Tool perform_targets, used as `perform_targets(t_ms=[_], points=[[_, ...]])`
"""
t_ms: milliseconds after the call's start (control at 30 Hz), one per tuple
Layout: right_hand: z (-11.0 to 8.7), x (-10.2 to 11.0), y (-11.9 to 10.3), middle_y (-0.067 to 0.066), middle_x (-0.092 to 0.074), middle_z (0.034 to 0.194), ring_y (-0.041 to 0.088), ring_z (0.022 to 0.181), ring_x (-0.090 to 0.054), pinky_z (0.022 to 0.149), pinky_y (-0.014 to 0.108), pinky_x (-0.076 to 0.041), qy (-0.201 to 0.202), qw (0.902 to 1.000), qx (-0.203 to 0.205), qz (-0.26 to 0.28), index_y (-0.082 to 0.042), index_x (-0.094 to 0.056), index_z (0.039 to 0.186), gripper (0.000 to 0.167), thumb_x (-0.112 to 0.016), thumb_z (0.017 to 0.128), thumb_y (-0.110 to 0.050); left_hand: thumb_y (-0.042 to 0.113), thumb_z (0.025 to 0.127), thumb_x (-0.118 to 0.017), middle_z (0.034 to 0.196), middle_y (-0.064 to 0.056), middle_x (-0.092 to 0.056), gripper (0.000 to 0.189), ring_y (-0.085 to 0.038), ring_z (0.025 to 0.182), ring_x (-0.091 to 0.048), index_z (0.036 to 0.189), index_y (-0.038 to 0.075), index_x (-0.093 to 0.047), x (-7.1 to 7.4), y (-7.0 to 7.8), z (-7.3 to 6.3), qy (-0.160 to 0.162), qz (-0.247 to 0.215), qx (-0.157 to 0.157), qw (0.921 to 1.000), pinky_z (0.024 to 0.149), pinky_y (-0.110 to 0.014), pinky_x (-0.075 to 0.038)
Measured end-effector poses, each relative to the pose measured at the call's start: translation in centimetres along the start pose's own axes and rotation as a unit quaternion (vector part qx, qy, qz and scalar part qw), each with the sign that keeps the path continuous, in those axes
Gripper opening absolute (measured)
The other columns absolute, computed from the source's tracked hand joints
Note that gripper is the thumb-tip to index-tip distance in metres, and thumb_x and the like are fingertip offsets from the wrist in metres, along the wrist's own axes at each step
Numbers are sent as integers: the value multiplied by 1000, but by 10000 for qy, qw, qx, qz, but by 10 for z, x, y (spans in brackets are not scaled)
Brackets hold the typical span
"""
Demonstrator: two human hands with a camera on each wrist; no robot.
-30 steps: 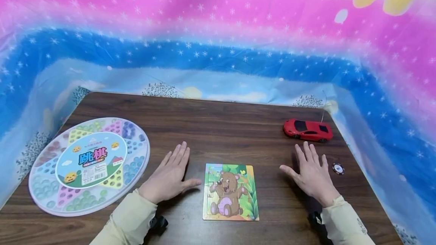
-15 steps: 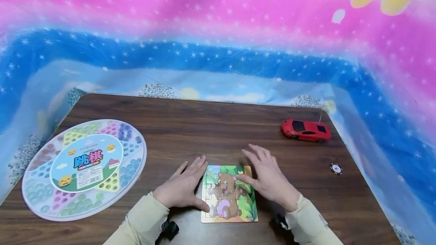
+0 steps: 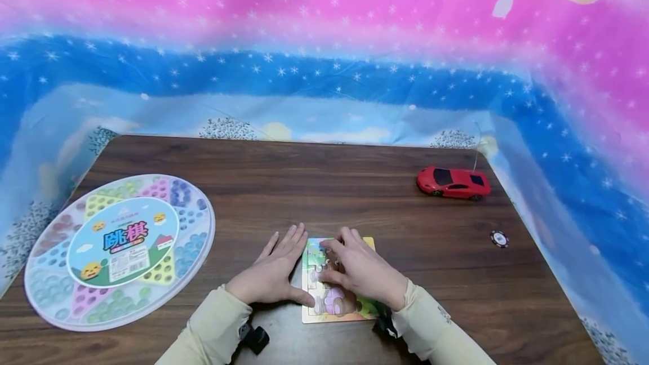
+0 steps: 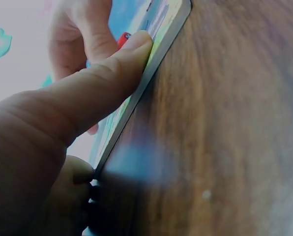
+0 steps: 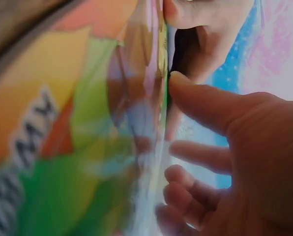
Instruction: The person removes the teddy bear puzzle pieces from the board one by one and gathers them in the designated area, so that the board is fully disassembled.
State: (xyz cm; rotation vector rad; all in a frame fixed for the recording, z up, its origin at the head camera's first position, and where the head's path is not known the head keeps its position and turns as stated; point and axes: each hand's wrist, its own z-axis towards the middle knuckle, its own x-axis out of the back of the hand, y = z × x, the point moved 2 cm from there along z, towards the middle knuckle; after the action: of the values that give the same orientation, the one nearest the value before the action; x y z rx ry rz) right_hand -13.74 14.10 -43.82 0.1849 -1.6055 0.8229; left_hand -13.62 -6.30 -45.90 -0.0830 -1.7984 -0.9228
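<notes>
A square jigsaw puzzle [image 3: 336,302] with a cartoon bear lies on the table [image 3: 314,190], its pieces set in a frame. Beside its left edge is my left hand [image 3: 269,276], fingers straight and thumb tip on the lower left of the puzzle. The left wrist view shows that thumb [image 4: 131,54] pressing on the border. My right hand [image 3: 366,270] reaches over the puzzle and hides much of the bear. Thumb and index fingertip are at the upper left pieces, and in the right wrist view the thumb [image 5: 200,98] stands apart from the fingers, close at the puzzle surface.
A round Chinese checkers set [image 3: 121,252] under a clear lid, with coloured marbles, lies at the left. A red toy car [image 3: 453,183] stands at the back right. Near the right edge lies a black and white poker chip [image 3: 499,239]. A printed cloth [image 3: 304,83] hangs behind the table.
Both hands have come inward to the puzzle. The left thumb now rests on its left side. My right hand has travelled left from beside the poker chip to over the bear picture.
</notes>
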Motion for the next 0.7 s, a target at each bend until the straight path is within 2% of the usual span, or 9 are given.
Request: perform_targets(t_ms=[200, 500, 700], points=[[2, -4, 3, -1, -46, 102, 13, 84, -40, 69, 23, -43, -122, 9996, -132, 224, -10, -59, 129, 53, -71, 88, -41, 74, 67, -69, 161, -16, 5, 132, -29, 148, 7, 155, -1, -6, -2, 0, -1, -78, 120, -95, 9999, 116, -53, 7], [5, -6, 5, -2, -44, 98, 12, 81, -40, 67, 23, -42, -102, 9993, -150, 325, -13, -60, 127, 50, -70, 88, -42, 76, 63, -70, 162, -16, 3, 135, -29, 148, 5, 155, -2, -8, -4, 0, -1, 83, 291, -59, 9995, 116, -53, 5], [5, -9, 5, -3, -43, 96, 12, 76, -39, 64, 23, -39, -76, 9996, -15, 263, -15, -58, 133, 52, -69, 89, -41, 78, 61, -70, 162, -17, 0, 137, -29, 148, 3, 154, -3, -10, -6, 0, -1, 187, 359, -64, 9992, 116, -53, 4]])
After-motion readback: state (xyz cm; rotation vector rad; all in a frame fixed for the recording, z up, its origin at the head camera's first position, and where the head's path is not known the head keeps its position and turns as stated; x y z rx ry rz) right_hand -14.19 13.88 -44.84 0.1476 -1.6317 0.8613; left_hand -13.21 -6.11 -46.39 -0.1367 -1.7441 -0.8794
